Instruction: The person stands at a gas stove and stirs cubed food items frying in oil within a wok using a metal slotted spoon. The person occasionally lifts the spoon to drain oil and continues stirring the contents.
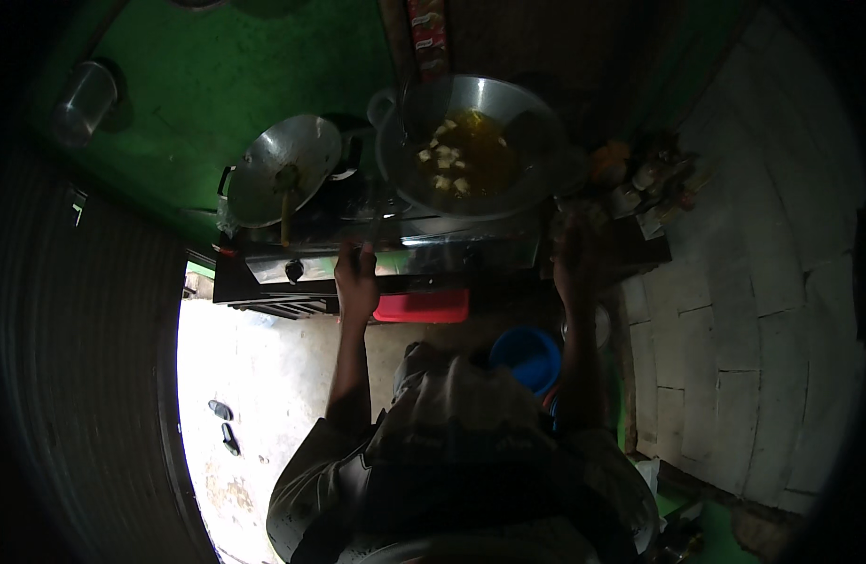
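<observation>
A large metal wok (398, 162) with oil and several pale pieces of food (443, 156) stands on the gas stove (433, 243). A utensil's dark handle rises from my left hand (357, 278), which is closed around it in front of the stove; the utensil's upper part is blurred. In shadow at the stove's right end is my right hand (572, 240), below the wok's right side; its fingers and anything in them are too dark to make out. To the left, a smaller metal wok (264, 183) holds a ladle (285, 215) with a yellowish handle.
A metal cup (87, 99) is at the upper left. Packets and other small items (644, 180) lie right of the large wok. Below the stove are a red plastic container (422, 307) and a blue bucket (526, 359). A brick wall (729, 352) stands to the right.
</observation>
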{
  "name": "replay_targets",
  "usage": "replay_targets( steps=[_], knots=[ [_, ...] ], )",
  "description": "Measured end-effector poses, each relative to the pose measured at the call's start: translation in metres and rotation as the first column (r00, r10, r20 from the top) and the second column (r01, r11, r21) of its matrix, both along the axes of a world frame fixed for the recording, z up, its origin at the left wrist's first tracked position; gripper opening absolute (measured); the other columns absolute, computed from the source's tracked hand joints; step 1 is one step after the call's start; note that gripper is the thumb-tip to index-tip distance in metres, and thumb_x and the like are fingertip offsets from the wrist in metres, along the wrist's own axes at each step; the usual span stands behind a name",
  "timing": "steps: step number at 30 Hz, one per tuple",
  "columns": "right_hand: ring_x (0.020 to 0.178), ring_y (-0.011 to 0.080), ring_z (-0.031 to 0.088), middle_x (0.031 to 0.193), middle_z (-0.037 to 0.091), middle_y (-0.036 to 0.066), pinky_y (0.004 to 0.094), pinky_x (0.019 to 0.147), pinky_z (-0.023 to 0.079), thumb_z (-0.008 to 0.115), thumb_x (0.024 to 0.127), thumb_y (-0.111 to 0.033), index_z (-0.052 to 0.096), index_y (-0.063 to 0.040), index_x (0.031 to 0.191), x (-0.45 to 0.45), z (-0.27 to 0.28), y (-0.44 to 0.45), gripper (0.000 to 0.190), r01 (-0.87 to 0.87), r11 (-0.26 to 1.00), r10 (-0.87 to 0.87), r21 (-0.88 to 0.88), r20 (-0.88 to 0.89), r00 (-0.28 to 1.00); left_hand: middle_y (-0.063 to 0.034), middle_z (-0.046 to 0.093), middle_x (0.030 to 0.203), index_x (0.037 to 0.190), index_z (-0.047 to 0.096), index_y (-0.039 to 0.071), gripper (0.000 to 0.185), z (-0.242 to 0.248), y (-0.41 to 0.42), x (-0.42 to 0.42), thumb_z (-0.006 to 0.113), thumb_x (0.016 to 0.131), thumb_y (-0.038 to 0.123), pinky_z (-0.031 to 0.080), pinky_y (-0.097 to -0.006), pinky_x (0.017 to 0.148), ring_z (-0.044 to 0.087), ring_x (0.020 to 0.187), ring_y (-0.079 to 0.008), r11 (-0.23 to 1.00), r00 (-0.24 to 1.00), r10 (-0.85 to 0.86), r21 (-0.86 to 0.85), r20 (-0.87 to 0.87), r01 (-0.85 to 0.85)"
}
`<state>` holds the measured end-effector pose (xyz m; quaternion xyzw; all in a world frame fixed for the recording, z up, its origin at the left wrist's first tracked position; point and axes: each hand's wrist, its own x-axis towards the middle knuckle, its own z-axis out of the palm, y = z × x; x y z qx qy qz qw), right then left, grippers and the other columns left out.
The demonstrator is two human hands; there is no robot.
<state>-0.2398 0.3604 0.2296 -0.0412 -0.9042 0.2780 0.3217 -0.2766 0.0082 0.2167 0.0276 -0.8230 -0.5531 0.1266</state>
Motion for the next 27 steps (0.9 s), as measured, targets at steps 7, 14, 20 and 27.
replay_targets(
  steps=[7, 14, 20, 27],
  knots=[
    [0.078, 0.0169, 0.064, 0.112, 0.067, 0.013, 0.0270, 0.059, 0.055, 0.047, 0.099, -0.004, 0.057, -0.001, 0.130, 0.000, 0.037, -0.022, 0.033, 0.028, 0.744, 0.193, -0.667, 0.255, 0.947, -0.0038, 0.053, 0.068, 0.116, 0.061, 0.001, 0.028, 0.000, 0.002, 0.023, 0.057, 0.101, 0.024, 0.036, -0.0291, 0.057, 0.044, 0.061, -0.0102, 0.998, 0.994, -0.048, 0.044, 0.099, 0.044],
    [0.071, 0.0159, 0.065, 0.100, 0.065, 0.011, 0.0279, 0.055, 0.055, 0.043, 0.101, -0.003, 0.057, 0.000, 0.129, 0.008, 0.005, -0.010, 0.031, -0.133, 0.921, 0.203, -0.366, 0.159, 0.966, 0.0020, 0.051, 0.069, 0.116, 0.063, 0.000, 0.025, 0.002, -0.011, 0.045, 0.057, 0.101, 0.019, 0.036, -0.0266, 0.056, 0.042, 0.062, -0.0070, 0.993, 0.995, -0.095, 0.075, 0.004, 0.095],
    [0.073, 0.0135, 0.064, 0.099, 0.063, 0.010, 0.0272, 0.054, 0.053, 0.045, 0.105, -0.015, 0.060, -0.004, 0.127, 0.017, 0.031, -0.038, 0.029, -0.145, 0.744, 0.233, -0.652, 0.051, 0.971, 0.0024, 0.055, 0.078, 0.115, 0.063, 0.001, 0.025, 0.003, 0.014, 0.055, 0.055, 0.102, 0.021, 0.036, -0.0219, 0.054, 0.046, 0.062, -0.0043, 0.924, 0.986, -0.122, 0.375, 0.117, 0.070],
    [0.058, 0.0083, 0.055, 0.081, 0.061, 0.006, 0.0254, 0.054, 0.047, 0.049, 0.106, -0.026, 0.062, -0.002, 0.128, 0.015, 0.047, -0.061, 0.035, -0.151, 0.616, 0.392, -0.773, 0.134, 0.910, 0.0031, 0.049, 0.076, 0.123, 0.052, 0.003, 0.030, 0.014, 0.045, 0.073, 0.053, 0.105, 0.028, 0.033, -0.0224, 0.048, 0.041, 0.057, -0.0036, 0.783, 0.941, -0.267, 0.616, 0.208, 0.087]
  ],
)
